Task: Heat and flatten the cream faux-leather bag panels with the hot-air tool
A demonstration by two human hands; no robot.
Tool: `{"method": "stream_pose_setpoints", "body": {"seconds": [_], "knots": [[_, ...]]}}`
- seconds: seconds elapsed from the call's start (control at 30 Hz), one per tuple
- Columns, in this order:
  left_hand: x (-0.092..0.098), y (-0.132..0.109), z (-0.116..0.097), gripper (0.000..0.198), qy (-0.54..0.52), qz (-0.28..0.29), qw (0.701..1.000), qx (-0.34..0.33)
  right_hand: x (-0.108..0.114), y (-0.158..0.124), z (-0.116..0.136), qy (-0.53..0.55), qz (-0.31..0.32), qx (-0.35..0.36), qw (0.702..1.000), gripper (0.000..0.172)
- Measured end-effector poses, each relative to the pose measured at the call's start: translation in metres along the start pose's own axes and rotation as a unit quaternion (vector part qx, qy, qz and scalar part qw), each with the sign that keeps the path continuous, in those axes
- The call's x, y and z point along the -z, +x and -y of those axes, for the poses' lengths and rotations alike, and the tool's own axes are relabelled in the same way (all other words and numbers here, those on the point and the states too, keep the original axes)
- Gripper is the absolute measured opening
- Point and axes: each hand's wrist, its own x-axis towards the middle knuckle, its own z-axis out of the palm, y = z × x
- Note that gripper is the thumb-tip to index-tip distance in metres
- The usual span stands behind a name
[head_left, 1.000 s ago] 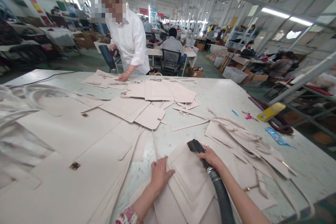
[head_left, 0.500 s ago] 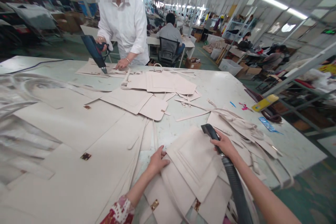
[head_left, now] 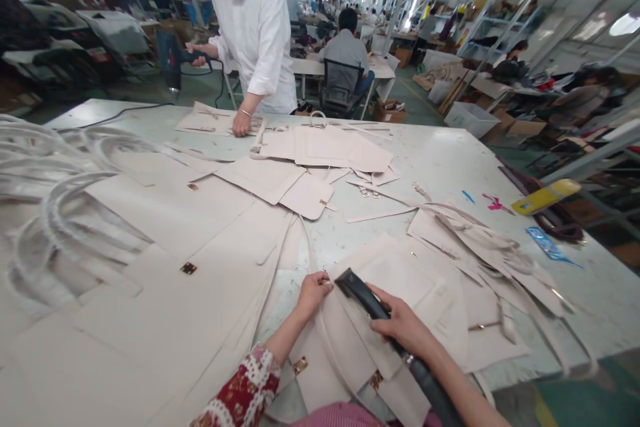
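Fingers of the left hand (head_left: 314,288) pinched the top edge of a pale bag piece (head_left: 395,280) low in the middle of the frame. The right hand (head_left: 403,327) was closed around a black nozzle (head_left: 356,288) on a ribbed hose (head_left: 430,383). The nozzle's long line ran from lower right up to the left, and its tip sat just beside the left hand, right over that piece. The piece looked flat, smooth and stiff, with a raised square on it. More cream pieces and thin straps (head_left: 500,253) lay all over the white table (head_left: 450,167). At the top of the frame a co-worker (head_left: 260,33) held what may have been a blue heat gun (head_left: 173,60).
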Motion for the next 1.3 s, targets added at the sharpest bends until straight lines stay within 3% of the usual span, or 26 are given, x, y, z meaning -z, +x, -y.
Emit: {"method": "stream_pose_setpoints", "body": {"seconds": [0.1, 0.17, 0.3, 0.4, 0.47, 0.6, 0.73, 0.87, 1.03, 1.13, 1.3], "knots": [[-0.002, -0.001, -0.002, 0.014, 0.029, -0.012, 0.999, 0.004, 0.003, 0.02, 0.001, -0.005, -0.048, 0.021, 0.999, 0.071], [-0.003, -0.001, -0.005, 0.014, 0.057, -0.014, 0.998, 0.006, 0.013, 0.017, 0.0, -0.006, -0.076, 0.027, 0.997, 0.073], [-0.006, 0.004, -0.01, 0.022, 0.114, 0.01, 0.993, 0.012, 0.03, -0.036, -0.025, -0.008, -0.031, -0.005, 0.999, 0.072], [-0.012, 0.006, -0.009, 0.022, 0.153, 0.011, 0.988, 0.026, 0.026, -0.08, -0.058, 0.002, 0.007, -0.027, 1.0, 0.071], [-0.016, 0.007, -0.007, 0.021, 0.179, -0.004, 0.983, 0.034, 0.018, -0.089, -0.075, 0.026, -0.003, -0.032, 0.999, 0.071], [-0.02, 0.005, -0.006, 0.019, 0.219, -0.014, 0.975, 0.036, 0.002, -0.058, -0.074, 0.057, -0.033, -0.019, 0.998, 0.072], [-0.019, 0.004, -0.009, 0.02, 0.246, -0.022, 0.968, 0.036, 0.004, -0.036, -0.059, 0.06, -0.051, 0.011, 0.997, 0.072], [-0.019, 0.004, -0.009, 0.02, 0.253, -0.02, 0.967, 0.033, 0.02, -0.079, -0.076, 0.031, -0.001, -0.024, 0.999, 0.071], [-0.019, 0.005, -0.007, 0.02, 0.258, -0.017, 0.965, 0.031, 0.028, -0.132, -0.118, 0.055, -0.034, -0.06, 0.996, 0.071], [-0.02, 0.005, -0.008, 0.02, 0.263, -0.012, 0.964, 0.024, 0.022, -0.123, -0.122, 0.084, -0.054, -0.046, 0.994, 0.07], [-0.019, 0.005, -0.012, 0.021, 0.285, -0.009, 0.958, 0.007, 0.02, -0.069, -0.086, 0.073, -0.052, 0.005, 0.996, 0.07]]}}
